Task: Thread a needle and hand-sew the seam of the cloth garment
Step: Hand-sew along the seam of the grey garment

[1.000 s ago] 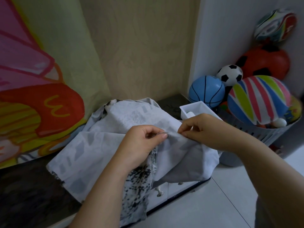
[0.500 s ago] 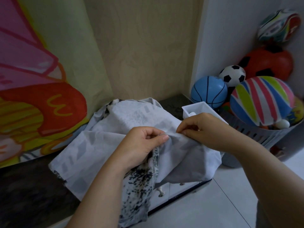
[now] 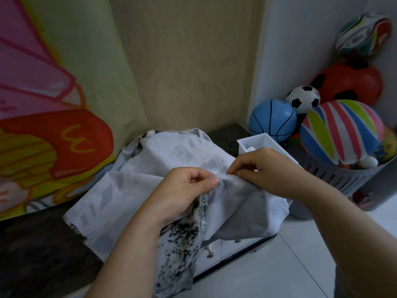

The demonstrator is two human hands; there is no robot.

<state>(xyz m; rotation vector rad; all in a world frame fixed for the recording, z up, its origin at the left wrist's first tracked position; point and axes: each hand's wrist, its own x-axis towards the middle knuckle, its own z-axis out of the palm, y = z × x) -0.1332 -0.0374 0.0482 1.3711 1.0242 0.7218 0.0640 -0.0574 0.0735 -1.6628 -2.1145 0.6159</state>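
The garment [image 3: 137, 190] is pinched by the left hand [image 3: 187, 192] and the right hand [image 3: 266, 168], and the seam is best kept taut between them for stitching.

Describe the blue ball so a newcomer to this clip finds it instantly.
In the right corner a slatted grey basket holds a heap of balls. At the heap's left edge, behind the white box, sits the blue ball. It alone is sky blue all over with black basketball lines.
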